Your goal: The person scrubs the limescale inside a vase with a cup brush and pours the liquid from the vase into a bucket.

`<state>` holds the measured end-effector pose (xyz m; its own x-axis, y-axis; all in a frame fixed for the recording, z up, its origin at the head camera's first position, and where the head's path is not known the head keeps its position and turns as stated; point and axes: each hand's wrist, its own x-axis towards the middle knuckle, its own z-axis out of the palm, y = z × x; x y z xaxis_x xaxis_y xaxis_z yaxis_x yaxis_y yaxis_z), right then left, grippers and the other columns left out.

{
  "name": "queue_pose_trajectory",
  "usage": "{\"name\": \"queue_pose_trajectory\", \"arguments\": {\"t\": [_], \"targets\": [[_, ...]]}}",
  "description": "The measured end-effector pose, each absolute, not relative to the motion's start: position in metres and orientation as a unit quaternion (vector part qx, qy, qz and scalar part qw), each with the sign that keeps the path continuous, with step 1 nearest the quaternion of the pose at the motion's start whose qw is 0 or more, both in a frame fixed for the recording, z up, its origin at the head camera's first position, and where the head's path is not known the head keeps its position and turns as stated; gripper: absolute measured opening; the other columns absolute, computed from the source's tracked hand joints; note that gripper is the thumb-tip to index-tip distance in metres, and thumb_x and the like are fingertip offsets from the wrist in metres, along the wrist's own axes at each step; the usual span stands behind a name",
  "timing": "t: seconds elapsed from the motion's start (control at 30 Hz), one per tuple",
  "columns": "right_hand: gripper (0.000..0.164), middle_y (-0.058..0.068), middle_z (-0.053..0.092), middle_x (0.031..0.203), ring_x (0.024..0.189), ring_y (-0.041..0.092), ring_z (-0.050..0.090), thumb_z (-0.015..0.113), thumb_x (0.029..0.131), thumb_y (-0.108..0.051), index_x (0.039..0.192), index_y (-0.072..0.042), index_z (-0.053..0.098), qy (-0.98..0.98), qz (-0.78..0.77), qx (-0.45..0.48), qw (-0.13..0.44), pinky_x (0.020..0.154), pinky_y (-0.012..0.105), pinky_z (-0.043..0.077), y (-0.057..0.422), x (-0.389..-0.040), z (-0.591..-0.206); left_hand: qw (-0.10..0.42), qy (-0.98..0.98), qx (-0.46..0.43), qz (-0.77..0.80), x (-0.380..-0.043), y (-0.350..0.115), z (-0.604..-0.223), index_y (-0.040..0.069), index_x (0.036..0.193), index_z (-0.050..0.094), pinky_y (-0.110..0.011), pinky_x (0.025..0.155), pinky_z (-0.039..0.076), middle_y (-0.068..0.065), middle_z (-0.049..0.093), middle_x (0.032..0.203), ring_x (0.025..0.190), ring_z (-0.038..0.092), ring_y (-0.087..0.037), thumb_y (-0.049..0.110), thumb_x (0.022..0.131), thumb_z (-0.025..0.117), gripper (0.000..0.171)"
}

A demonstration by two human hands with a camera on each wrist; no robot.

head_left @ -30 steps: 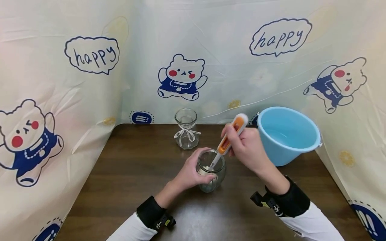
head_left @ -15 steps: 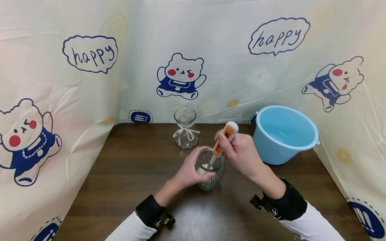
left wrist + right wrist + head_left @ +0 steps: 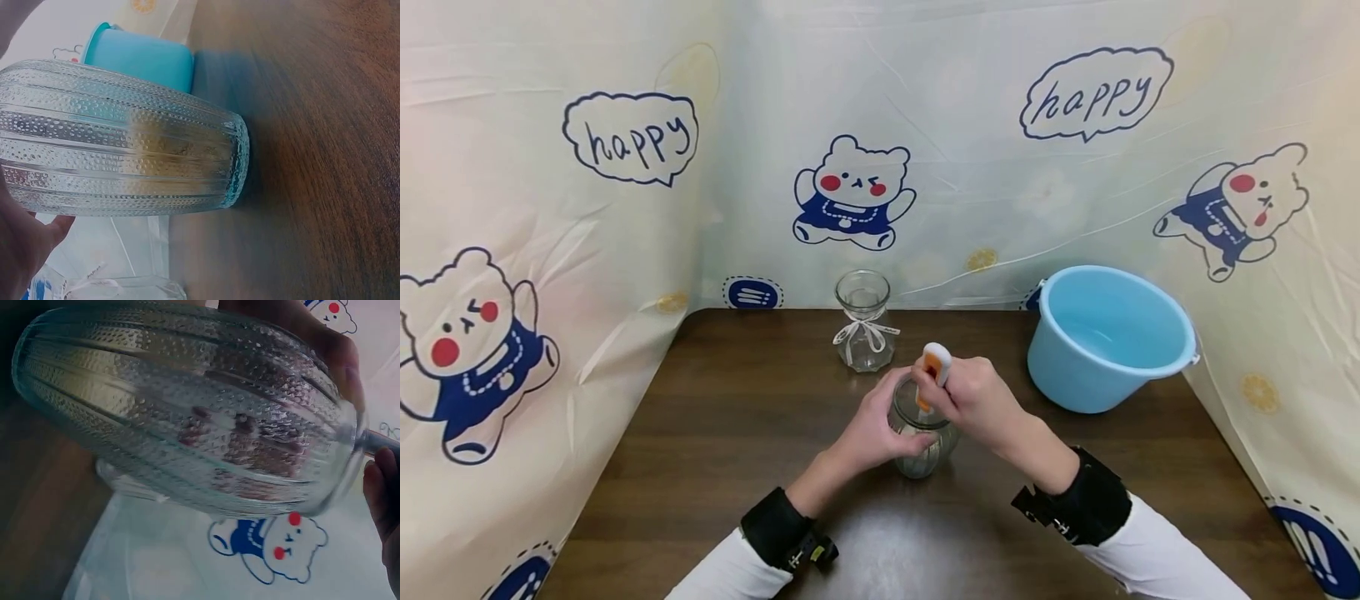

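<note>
A ribbed, dimpled glass jar [image 3: 919, 463] stands upright on the table in the head view. My left hand [image 3: 867, 427] grips it round its upper side, the thumb across the front. My right hand [image 3: 983, 400] holds the orange and white handle of a bottle brush [image 3: 937, 360] that reaches down through the jar's mouth. In the left wrist view, a yellowish blurred shape, probably the brush head [image 3: 178, 156], shows through the glass near the base. Dimples in the glass hide its exact form. The right wrist view shows the handle's grey shaft [image 3: 380, 442] at the rim.
Behind the jar stands a clear glass vase [image 3: 863, 350] with a white ribbon bow. A light blue bucket [image 3: 1075, 379] is at the back right of the brown wooden table [image 3: 715, 417]. A printed cloth [image 3: 970, 167] hangs round the back and sides.
My right hand has moved down and left with the bottle brush, whose handle now sits deeper in the jar and more upright. My left hand keeps its grip on the jar.
</note>
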<state>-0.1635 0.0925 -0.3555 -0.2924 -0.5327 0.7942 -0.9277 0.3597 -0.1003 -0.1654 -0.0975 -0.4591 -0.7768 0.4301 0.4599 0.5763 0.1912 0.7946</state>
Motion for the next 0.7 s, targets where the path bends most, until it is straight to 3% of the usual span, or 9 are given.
{"name": "queue_pose_trajectory", "arguments": {"t": [0.17,0.43,0.7], "targets": [[0.044,0.003,0.062,0.070,0.055,0.009,0.063,0.042,0.113,-0.031,0.092,0.001,0.063,-0.750,0.297,0.487,0.335,0.053,0.021,0.055,0.097,-0.161,-0.347,0.069,-0.767,-0.328,-0.547,-0.166,-0.096,-0.460,0.010,0.145,0.051,-0.048,0.110,0.046,-0.006,0.060,0.140,0.129,0.056,-0.022,0.021,0.074,0.089,0.081],[0.054,0.007,0.066,0.066,0.051,0.015,0.063,0.039,0.114,-0.036,0.089,0.003,0.068,-0.764,0.279,0.426,0.397,0.046,0.025,0.049,0.115,-0.158,-0.298,0.073,-0.763,-0.330,-0.551,-0.168,-0.097,-0.461,0.010,0.142,0.053,-0.050,0.102,0.051,-0.009,0.062,0.134,0.123,0.059,-0.027,0.026,0.073,0.089,0.080],[0.059,0.006,0.066,0.069,0.054,0.012,0.064,0.034,0.113,-0.041,0.091,0.004,0.067,-0.804,0.255,0.436,0.312,0.048,0.022,0.051,0.108,-0.164,-0.328,0.073,-0.763,-0.331,-0.551,-0.167,-0.097,-0.461,0.009,0.143,0.052,-0.048,0.097,0.054,-0.012,0.061,0.134,0.119,0.061,-0.034,0.022,0.075,0.089,0.079]]}}
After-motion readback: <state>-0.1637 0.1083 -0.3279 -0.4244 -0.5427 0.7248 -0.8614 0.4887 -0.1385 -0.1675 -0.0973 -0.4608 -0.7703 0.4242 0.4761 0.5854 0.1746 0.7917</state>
